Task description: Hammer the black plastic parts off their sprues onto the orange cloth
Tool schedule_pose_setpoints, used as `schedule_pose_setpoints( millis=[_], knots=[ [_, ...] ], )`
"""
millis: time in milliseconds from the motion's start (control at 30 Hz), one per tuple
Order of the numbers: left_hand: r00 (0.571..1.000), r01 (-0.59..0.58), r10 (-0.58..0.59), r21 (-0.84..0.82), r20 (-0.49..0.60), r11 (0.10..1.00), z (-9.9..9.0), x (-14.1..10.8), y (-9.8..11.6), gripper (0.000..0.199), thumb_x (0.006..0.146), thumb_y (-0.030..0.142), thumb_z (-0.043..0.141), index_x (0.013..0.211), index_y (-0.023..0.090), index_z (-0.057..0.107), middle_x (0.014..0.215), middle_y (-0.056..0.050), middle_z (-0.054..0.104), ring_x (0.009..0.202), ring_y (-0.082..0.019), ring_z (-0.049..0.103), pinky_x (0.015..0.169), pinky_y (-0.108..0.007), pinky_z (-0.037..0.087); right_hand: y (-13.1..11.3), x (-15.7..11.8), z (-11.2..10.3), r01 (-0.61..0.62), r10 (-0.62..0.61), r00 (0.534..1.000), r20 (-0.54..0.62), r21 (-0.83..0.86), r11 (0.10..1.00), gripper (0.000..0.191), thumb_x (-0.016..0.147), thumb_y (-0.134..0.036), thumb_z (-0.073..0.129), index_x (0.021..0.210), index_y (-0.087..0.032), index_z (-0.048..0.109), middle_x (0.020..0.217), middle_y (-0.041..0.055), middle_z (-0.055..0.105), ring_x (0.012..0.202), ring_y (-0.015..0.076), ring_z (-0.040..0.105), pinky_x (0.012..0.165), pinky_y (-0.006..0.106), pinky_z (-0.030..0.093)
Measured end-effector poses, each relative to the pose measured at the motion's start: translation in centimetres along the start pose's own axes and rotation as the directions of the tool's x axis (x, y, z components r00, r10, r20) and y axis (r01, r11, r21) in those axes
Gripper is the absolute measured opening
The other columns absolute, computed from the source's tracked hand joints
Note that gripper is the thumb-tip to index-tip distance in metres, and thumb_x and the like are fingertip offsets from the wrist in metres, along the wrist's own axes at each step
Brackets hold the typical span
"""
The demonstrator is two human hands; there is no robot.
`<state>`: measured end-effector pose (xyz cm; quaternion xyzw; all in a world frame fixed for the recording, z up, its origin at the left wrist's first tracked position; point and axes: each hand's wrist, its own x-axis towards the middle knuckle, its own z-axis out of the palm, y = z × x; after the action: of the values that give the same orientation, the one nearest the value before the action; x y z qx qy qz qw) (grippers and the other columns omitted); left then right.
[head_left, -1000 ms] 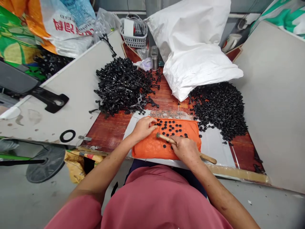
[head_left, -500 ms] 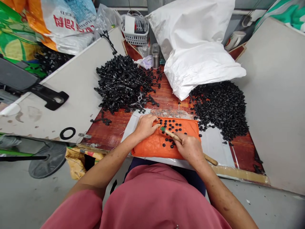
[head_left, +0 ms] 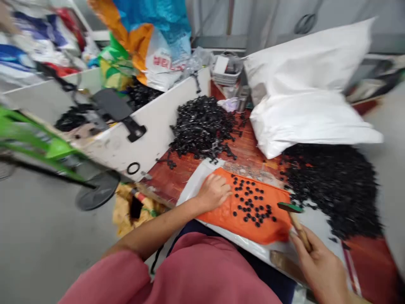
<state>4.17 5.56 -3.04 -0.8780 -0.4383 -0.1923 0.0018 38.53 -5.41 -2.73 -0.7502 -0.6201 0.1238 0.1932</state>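
Note:
My left hand (head_left: 215, 192) rests on the left part of an orange cloth-like pad (head_left: 268, 236), fingers curled; what they hold, if anything, is hidden. My right hand (head_left: 325, 264) is closed round the wooden handle of a hammer (head_left: 299, 228) with a flat green head set crosswise. It is raised off the pad's right end. Many small round black caps (head_left: 249, 202) lie scattered on the pad between the two hands. Under the pad is a white sheet (head_left: 193, 185) on the red-brown table (head_left: 174, 177).
A heap of black jointed parts (head_left: 202, 126) stands at back left, a pile of small black pieces (head_left: 338, 185) at right. A big white sack (head_left: 313, 114) leans over that pile. A pale board (head_left: 158, 126) borders the left; a grey basket (head_left: 226, 74) sits behind.
The view has swung left. My right hand has carried the hammer away from my left hand to the pad's right end. My left hand no longer pinches beside the caps; its fingers are curled.

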Motion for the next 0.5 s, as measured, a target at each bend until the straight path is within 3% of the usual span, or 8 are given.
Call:
schedule_pose_setpoints(
  millis=[100, 200, 267, 400, 500],
  knots=[
    [0.998, 0.032, -0.040, -0.146, -0.049, 0.989, -1.1, 0.0, 0.2, 0.027, 0.102, 0.031, 0.051, 0.083, 0.019, 0.067, 0.084, -0.005, 0.065, 0.083, -0.020, 0.057, 0.082, -0.036, 0.041, 0.3, -2.2, -0.4, -0.107, 0.106, 0.994, 0.031, 0.031, 0.994, 0.050, 0.096, -0.057, 0.049, 0.126, -0.026, 0.074, 0.084, 0.0061, 0.081, 0.075, 0.0276, 0.075, 0.059, 0.029, 0.049],
    [0.998, 0.047, -0.054, -0.330, -0.014, 0.943, -1.9, 2.1, -0.5, 0.024, 0.100, 0.030, 0.051, 0.083, 0.020, 0.066, 0.081, -0.004, 0.066, 0.082, -0.019, 0.060, 0.081, -0.033, 0.044, 0.6, -3.1, -0.1, -0.148, 0.148, 0.989, 0.019, -0.007, 0.989, 0.043, 0.099, -0.049, 0.047, 0.129, -0.029, 0.071, 0.091, 0.0053, 0.081, 0.078, 0.0267, 0.075, 0.063, 0.029, 0.048],
    [0.996, 0.088, -0.069, -0.417, 0.060, 0.905, -2.3, 4.7, -0.8, 0.023, 0.097, 0.033, 0.052, 0.085, 0.021, 0.068, 0.082, -0.003, 0.067, 0.080, -0.018, 0.060, 0.076, -0.031, 0.045, 0.8, -3.2, 0.1, -0.163, 0.163, 0.987, 0.007, -0.023, 0.986, 0.039, 0.101, -0.042, 0.046, 0.131, -0.030, 0.068, 0.095, 0.0043, 0.081, 0.082, 0.0257, 0.075, 0.065, 0.029, 0.048],
    [0.968, 0.141, -0.028, -0.453, 0.248, 0.880, -2.2, 11.1, -0.9, 0.024, 0.089, 0.040, 0.055, 0.087, 0.021, 0.070, 0.081, -0.002, 0.068, 0.074, -0.018, 0.059, 0.071, -0.029, 0.044, 1.0, -3.0, 0.4, -0.084, 0.083, 0.995, -0.058, -0.021, 0.996, 0.035, 0.104, -0.032, 0.043, 0.129, -0.026, 0.066, 0.107, 0.0061, 0.076, 0.088, 0.0220, 0.073, 0.071, 0.029, 0.048],
    [0.930, 0.266, -0.076, -0.515, 0.360, 0.815, -1.1, 16.0, -1.4, 0.034, 0.083, 0.048, 0.055, 0.092, 0.019, 0.071, 0.080, -0.002, 0.069, 0.071, -0.018, 0.059, 0.067, -0.028, 0.044, 0.9, -2.6, 0.8, -0.051, 0.044, 0.995, -0.089, -0.083, 0.995, 0.026, 0.103, -0.028, 0.047, 0.117, -0.026, 0.069, 0.097, 0.0046, 0.071, 0.084, 0.0212, 0.069, 0.069, 0.030, 0.046]
  ],
)
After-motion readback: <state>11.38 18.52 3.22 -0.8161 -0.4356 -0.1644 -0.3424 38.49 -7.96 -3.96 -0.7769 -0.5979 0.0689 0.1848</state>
